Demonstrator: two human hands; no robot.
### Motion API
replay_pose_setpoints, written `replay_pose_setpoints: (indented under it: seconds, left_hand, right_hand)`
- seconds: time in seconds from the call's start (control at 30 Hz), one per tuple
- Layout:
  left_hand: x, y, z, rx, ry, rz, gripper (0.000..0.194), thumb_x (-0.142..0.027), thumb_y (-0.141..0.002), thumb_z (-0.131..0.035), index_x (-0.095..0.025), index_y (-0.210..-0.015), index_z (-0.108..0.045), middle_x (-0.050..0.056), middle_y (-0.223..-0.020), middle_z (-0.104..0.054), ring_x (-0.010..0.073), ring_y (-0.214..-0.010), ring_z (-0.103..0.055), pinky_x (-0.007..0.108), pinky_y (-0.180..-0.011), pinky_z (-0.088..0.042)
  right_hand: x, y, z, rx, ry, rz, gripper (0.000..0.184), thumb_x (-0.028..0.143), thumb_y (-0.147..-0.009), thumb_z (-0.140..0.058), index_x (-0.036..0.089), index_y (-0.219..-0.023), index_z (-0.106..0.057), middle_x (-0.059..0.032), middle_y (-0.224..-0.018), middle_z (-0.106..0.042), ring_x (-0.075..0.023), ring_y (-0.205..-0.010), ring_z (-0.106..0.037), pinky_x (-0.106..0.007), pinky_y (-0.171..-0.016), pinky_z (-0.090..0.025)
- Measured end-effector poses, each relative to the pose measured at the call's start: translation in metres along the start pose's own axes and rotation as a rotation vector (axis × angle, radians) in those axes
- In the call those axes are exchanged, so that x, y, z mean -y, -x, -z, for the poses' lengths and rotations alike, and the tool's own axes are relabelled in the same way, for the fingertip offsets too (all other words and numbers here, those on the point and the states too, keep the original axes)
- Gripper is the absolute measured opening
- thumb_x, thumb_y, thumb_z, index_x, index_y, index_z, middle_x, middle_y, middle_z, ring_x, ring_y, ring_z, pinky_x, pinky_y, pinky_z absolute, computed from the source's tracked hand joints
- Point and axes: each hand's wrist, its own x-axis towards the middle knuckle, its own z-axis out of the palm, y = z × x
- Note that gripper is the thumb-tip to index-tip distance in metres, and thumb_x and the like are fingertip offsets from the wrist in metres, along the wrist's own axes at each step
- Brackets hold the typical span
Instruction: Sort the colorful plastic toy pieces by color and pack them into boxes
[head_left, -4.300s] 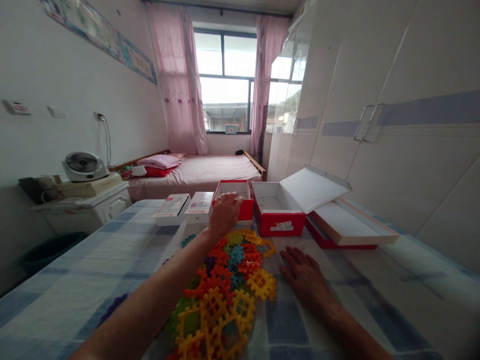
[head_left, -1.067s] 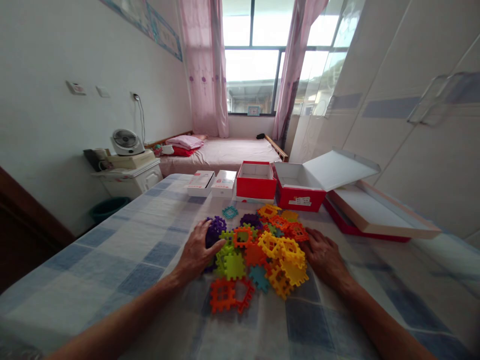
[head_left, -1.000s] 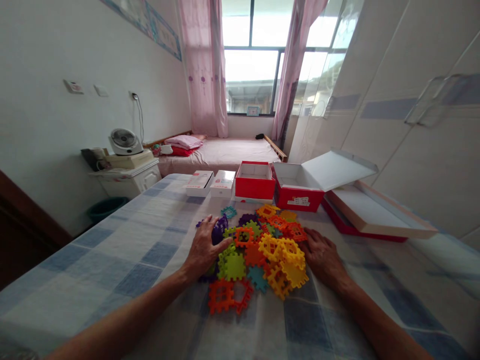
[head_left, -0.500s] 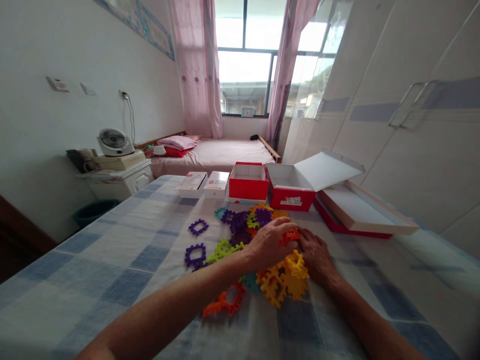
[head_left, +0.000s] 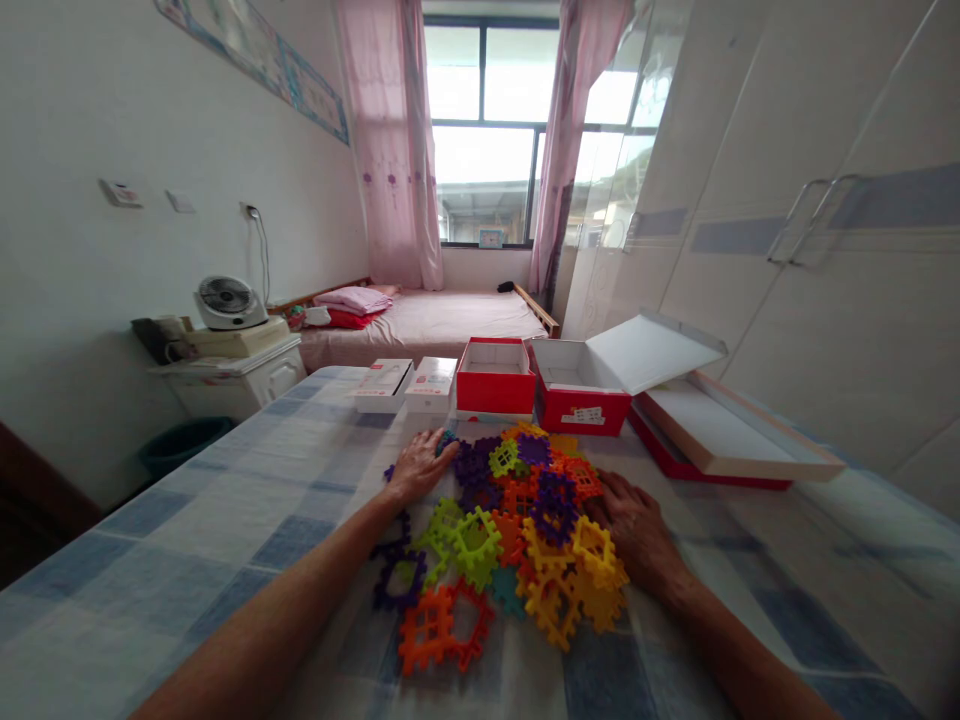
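Note:
A pile of notched plastic building pieces lies on the table. My left hand (head_left: 422, 466) is at its far left edge, palm down, fingers stretched out beside a teal piece (head_left: 448, 440); it covers part of a purple piece there. Resting along the pile's right side, my right hand (head_left: 634, 525) has its fingers extended by an orange windowed piece (head_left: 582, 478). Between the hands are purple pieces (head_left: 555, 507), green pieces (head_left: 477, 548) and yellow pieces (head_left: 553, 603). Nearest me lie joined orange pieces (head_left: 427, 630). Neither hand visibly grips anything.
Behind the pile stand two white boxes (head_left: 432, 383), an open red box (head_left: 496, 390) and a second red box (head_left: 581, 408) with its lid raised. To the right, a shallow tray-like box (head_left: 739, 445) rests on a red one. A blue-and-white checked cloth (head_left: 247, 560) covers the table.
My left hand has moved left from the orange piece near my right hand to the pile's far left edge, uncovering the middle. My right hand stays at the right side. The camera view has shifted slightly.

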Motion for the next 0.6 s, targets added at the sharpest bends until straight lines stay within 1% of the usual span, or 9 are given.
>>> replay_pose_setpoints:
  seconds: [0.1, 0.17, 0.27, 0.37, 0.47, 0.53, 0.6]
  left_hand:
    - [-0.019, -0.007, -0.017, 0.032, 0.133, 0.022, 0.054, -0.054, -0.083, -0.043, -0.014, -0.119, -0.054, 0.014, -0.126, -0.056, 0.0247, -0.120, -0.049, 0.036, -0.101, -0.035]
    - [-0.032, -0.010, -0.022, 0.036, 0.220, 0.024, 0.059, -0.056, -0.081, -0.047, -0.013, -0.120, -0.054, 0.015, -0.126, -0.056, 0.0249, -0.118, -0.051, 0.035, -0.099, -0.037]
    - [-0.054, -0.014, -0.021, 0.038, 0.327, 0.017, 0.060, -0.052, -0.079, -0.052, -0.010, -0.122, -0.052, 0.016, -0.124, -0.057, 0.0250, -0.112, -0.055, 0.035, -0.094, -0.042]
    - [-0.082, -0.011, -0.017, 0.064, 0.397, -0.044, 0.054, -0.045, -0.077, -0.058, -0.011, -0.119, -0.055, 0.013, -0.116, -0.062, 0.0218, -0.102, -0.060, 0.031, -0.088, -0.047]
    - [-0.112, 0.000, -0.015, 0.041, 0.405, -0.178, 0.044, -0.036, -0.075, -0.062, -0.015, -0.113, -0.060, 0.010, -0.116, -0.061, 0.0212, -0.106, -0.057, 0.031, -0.093, -0.044]
    - [-0.129, 0.013, -0.015, 0.026, 0.365, -0.329, 0.043, -0.031, -0.074, -0.062, -0.018, -0.115, -0.059, 0.009, -0.117, -0.059, 0.0221, -0.111, -0.053, 0.034, -0.098, -0.041]
    - [-0.140, 0.030, -0.016, 0.069, 0.303, -0.506, 0.045, -0.028, -0.076, -0.061, -0.020, -0.119, -0.056, 0.008, -0.119, -0.059, 0.0222, -0.112, -0.052, 0.036, -0.099, -0.041]
  right_hand:
    - [0.000, 0.000, 0.001, 0.000, 0.010, -0.015, 0.035, 0.022, -0.091, -0.038, 0.030, -0.117, -0.059, -0.0050, -0.134, -0.049, -0.0246, -0.127, -0.036, -0.042, -0.097, -0.030]
    - [0.000, 0.000, 0.000, -0.004, 0.000, -0.035, 0.035, 0.024, -0.092, -0.035, 0.030, -0.117, -0.059, -0.0049, -0.134, -0.049, -0.0241, -0.127, -0.037, -0.042, -0.097, -0.030]
    - [0.001, -0.001, 0.000, -0.006, -0.038, -0.044, 0.036, 0.023, -0.092, -0.034, 0.028, -0.118, -0.058, -0.0045, -0.131, -0.052, -0.0227, -0.126, -0.037, -0.041, -0.098, -0.029]
    - [0.001, -0.001, 0.000, -0.015, -0.072, -0.063, 0.037, 0.021, -0.092, -0.033, 0.027, -0.119, -0.057, -0.0045, -0.129, -0.053, -0.0217, -0.126, -0.037, -0.040, -0.099, -0.029]
    - [0.001, -0.002, 0.000, -0.027, -0.089, -0.076, 0.037, 0.022, -0.091, -0.034, 0.026, -0.121, -0.056, -0.0057, -0.130, -0.052, -0.0225, -0.125, -0.038, -0.041, -0.099, -0.030]
    - [0.000, -0.001, -0.003, -0.046, -0.106, -0.074, 0.037, 0.025, -0.090, -0.036, 0.025, -0.121, -0.055, -0.0067, -0.128, -0.054, -0.0225, -0.124, -0.040, -0.041, -0.098, -0.032]
    - [-0.001, 0.002, -0.005, -0.081, -0.109, -0.031, 0.036, 0.027, -0.088, -0.040, 0.024, -0.118, -0.058, -0.0079, -0.124, -0.056, -0.0235, -0.122, -0.041, -0.041, -0.099, -0.032]
